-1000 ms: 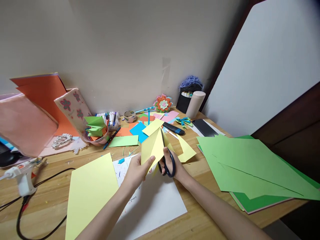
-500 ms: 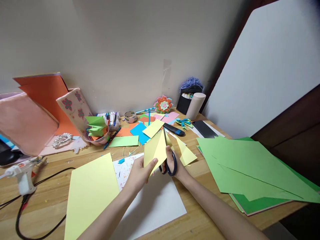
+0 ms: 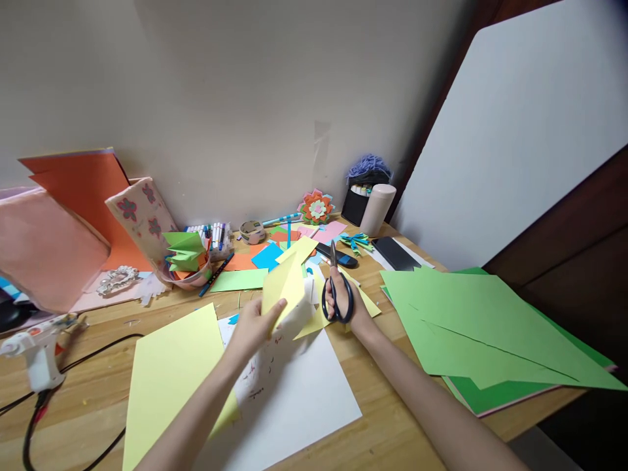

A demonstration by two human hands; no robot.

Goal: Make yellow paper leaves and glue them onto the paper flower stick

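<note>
My left hand pinches a folded piece of yellow paper, thumb on its face, above a white sheet. To its right, my right hand has its fingers in the handles of black-handled scissors. The blades point up and away from me and look closed, apart from the held paper. Under and beside the scissors lie cut yellow paper pieces. A large yellow sheet lies left of my left forearm and partly over the white sheet.
Green sheets are stacked at the right. A glue gun with a black cable stands at the left. Toward the wall are a tape roll, a paper flower, a phone, a pale bottle and colored scraps.
The scissors have come away from the folded yellow paper, and their blades have closed. My left hand has shifted left with the paper; a yellow piece now lies below the scissors.
</note>
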